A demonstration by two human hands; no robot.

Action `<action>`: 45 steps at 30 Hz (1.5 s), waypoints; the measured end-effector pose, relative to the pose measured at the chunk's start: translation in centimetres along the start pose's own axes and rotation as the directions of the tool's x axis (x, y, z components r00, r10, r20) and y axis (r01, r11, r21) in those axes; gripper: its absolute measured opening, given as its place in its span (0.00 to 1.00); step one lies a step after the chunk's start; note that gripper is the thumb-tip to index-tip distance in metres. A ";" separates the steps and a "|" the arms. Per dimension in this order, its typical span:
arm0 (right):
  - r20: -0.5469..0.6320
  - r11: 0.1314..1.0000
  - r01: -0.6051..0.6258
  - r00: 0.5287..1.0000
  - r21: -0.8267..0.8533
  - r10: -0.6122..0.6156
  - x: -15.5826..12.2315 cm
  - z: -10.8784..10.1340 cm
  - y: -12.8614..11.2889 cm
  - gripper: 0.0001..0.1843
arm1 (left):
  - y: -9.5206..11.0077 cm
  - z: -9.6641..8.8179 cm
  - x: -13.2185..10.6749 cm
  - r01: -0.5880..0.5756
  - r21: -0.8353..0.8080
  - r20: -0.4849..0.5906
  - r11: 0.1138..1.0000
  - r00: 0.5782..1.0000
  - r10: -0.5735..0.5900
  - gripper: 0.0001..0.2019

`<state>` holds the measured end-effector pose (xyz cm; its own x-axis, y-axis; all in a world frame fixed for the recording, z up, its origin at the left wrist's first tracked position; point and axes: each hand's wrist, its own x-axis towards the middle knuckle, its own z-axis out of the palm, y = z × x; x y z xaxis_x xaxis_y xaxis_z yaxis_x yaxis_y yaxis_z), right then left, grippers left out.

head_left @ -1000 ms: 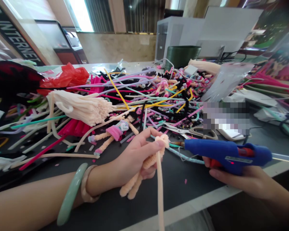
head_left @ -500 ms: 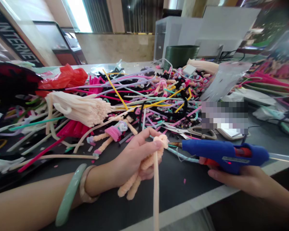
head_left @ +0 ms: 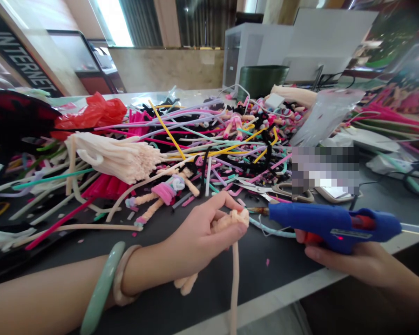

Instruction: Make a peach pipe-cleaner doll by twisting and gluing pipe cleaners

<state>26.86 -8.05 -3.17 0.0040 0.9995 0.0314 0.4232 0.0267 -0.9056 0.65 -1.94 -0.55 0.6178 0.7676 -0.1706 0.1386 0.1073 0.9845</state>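
My left hand [head_left: 199,235] is closed around a peach pipe-cleaner figure [head_left: 234,218], whose coiled top sticks out past my fingertips while one long peach strand hangs down toward the table edge. My right hand [head_left: 356,263] grips a blue hot glue gun [head_left: 331,224] with a red trigger. Its metal nozzle points left and sits just beside the figure's coiled top. A green bangle and a peach band circle my left wrist.
A big heap of coloured pipe cleaners [head_left: 195,139] covers the dark table [head_left: 272,274]. A bundle of cream stems [head_left: 118,158], a finished small doll [head_left: 164,191], scissors [head_left: 275,188], a red bag [head_left: 94,111] and a green bin [head_left: 263,79] lie beyond my hands.
My left hand has turned and closed more over the peach figure, hiding most of its legs. The glue gun's nozzle stays at the figure's top, shifted slightly right.
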 end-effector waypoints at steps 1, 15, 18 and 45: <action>0.003 1.000 -0.006 1.000 -0.008 0.006 0.0 0.0 0.0 0.16 | 0.1 0.0 0.0 0.002 0.027 -0.006 1.000 1.000 -0.002 0.10; 0.092 0.997 -0.031 0.995 -0.068 0.037 0.2 -0.3 0.0 0.20 | 0.1 -0.1 0.1 0.020 0.076 0.007 0.997 1.000 -0.020 0.10; 0.096 0.996 -0.032 0.995 -0.079 0.039 0.3 -0.3 -0.1 0.20 | 0.1 -0.1 0.0 0.022 0.074 0.016 0.997 1.000 -0.023 0.11; 0.067 0.992 -0.052 0.996 -0.114 0.060 0.0 -0.4 0.0 0.20 | 0.1 -0.1 0.0 0.012 0.050 0.026 0.999 1.000 -0.014 0.10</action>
<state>27.24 -8.02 -3.01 -0.0312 0.9982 -0.0515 0.5234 -0.0276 -0.8517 0.54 -1.87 -0.39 0.6358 0.7494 -0.1849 0.1844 0.0851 0.9791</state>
